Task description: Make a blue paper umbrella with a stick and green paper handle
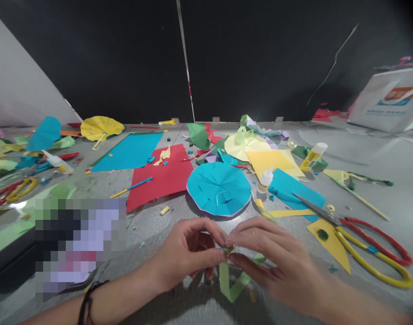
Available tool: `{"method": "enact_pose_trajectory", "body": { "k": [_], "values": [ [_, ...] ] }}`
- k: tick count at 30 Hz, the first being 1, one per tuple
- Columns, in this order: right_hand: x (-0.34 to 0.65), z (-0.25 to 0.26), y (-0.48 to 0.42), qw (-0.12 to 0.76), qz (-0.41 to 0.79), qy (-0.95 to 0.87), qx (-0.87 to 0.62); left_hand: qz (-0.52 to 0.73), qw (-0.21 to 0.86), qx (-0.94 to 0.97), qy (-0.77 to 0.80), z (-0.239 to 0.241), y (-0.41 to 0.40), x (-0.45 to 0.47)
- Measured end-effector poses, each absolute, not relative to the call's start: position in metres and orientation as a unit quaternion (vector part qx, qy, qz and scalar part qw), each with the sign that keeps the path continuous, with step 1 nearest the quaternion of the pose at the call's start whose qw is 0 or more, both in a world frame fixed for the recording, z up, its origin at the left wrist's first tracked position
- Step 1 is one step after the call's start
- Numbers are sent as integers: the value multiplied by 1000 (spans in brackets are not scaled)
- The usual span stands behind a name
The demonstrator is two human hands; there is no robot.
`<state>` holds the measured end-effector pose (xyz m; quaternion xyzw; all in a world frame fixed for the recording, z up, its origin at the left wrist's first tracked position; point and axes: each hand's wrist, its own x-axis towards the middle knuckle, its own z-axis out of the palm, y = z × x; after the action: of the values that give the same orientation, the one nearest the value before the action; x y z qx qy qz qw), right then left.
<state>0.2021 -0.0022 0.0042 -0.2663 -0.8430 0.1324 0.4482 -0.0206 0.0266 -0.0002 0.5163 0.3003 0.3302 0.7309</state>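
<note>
My left hand [182,253] and my right hand [274,262] meet low in the middle of the view, their fingertips pinching a narrow pale green paper strip [234,283]. The strip's lower length hangs in a loose fold under my fingers, and its pinched end is mostly hidden. A round turquoise paper disc [219,188] with a pink edge lies just beyond my fingertips. Nearest my right hand are a yellow paper triangle [328,241] and scissors with red and yellow handles [375,253].
Several paper sheets lie on the grey table [152,212], including red [160,178] and blue [127,151]. Nearby are paper scraps, a glue bottle [265,178] and a glue stick [313,157]. A pixelated patch [81,248] hides the left. A white bag [385,101] stands far right.
</note>
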Motion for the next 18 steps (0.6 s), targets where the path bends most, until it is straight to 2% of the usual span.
{"method": "enact_pose_trajectory", "body": {
  "k": [18],
  "values": [
    [204,1,-5,424,128,-861,-252,284,735,521,329,0,26,-21]
  ]
}}
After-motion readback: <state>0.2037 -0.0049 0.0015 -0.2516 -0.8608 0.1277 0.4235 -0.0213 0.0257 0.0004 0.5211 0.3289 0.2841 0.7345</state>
